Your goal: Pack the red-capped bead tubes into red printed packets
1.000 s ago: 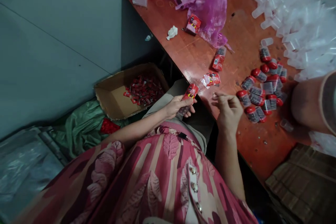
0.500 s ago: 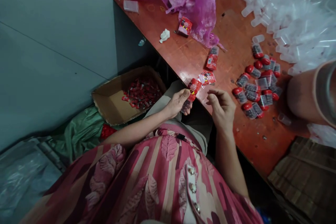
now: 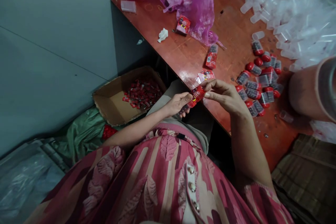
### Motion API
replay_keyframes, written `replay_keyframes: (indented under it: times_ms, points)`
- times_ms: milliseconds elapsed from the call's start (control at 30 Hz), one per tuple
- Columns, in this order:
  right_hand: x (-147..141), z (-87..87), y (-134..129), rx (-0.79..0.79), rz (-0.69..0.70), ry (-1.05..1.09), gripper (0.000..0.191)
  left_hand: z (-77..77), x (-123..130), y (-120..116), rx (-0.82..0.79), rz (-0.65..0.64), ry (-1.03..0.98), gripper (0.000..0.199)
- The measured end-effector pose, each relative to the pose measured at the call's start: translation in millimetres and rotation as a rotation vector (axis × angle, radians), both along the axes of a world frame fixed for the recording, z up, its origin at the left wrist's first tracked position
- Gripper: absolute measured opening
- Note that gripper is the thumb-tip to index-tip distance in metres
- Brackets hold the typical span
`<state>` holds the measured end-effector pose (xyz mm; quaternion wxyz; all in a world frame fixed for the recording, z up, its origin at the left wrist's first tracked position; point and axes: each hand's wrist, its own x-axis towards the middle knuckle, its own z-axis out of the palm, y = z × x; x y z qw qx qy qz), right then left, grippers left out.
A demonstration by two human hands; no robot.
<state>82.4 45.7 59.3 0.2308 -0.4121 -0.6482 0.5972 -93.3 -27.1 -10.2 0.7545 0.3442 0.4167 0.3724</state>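
The left hand [image 3: 176,105] is grasping a red packet [image 3: 196,96] at the near edge of the worktop [image 3: 233,42], while the right hand [image 3: 228,97] is touching its far end, its grip too obscured to tell.

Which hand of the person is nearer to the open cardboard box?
Left. In the picture, the left hand is right of the cardboard box; the right hand is farther right, near the table edge.

No text can be read. From the view's centre, blurred print is seen on a red box [image 3: 183,25] at one o'clock, a red-wrapped tube [image 3: 211,59] at two and a red packet [image 3: 196,95] at three.
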Motion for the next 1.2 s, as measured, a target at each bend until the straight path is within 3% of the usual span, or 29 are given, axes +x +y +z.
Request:
replay_keyframes:
  times_ms: [600,800,933,1067,1133,1200]
  points:
    - [-4,-4.4,-5,-0.012,-0.053,0.025,0.024,3.0,3,-1,-0.005,-0.015,-0.002,0.058]
    - [-5,-17.8,-10,-0.043,-0.239,0.089,0.028,3.6,0,2,0.057,-0.026,0.096,0.054]
    - [-17,-36.3,-21,-0.160,-0.482,0.174,0.028,0.6,3,4,0.075,0.117,0.160,0.048]
    - [-27,-45.2,-46,0.138,-0.770,0.165,0.021,-3.4,15,7,-0.036,0.372,0.061,0.048]
    - [-30,-48.1,-62,0.195,-0.748,0.140,0.023,-2.6,22,10,-0.013,0.490,0.000,0.048]
    - [-34,-52.5,-76,0.142,-0.651,0.127,0.030,1.0,30,13,0.023,0.559,-0.074,0.047]
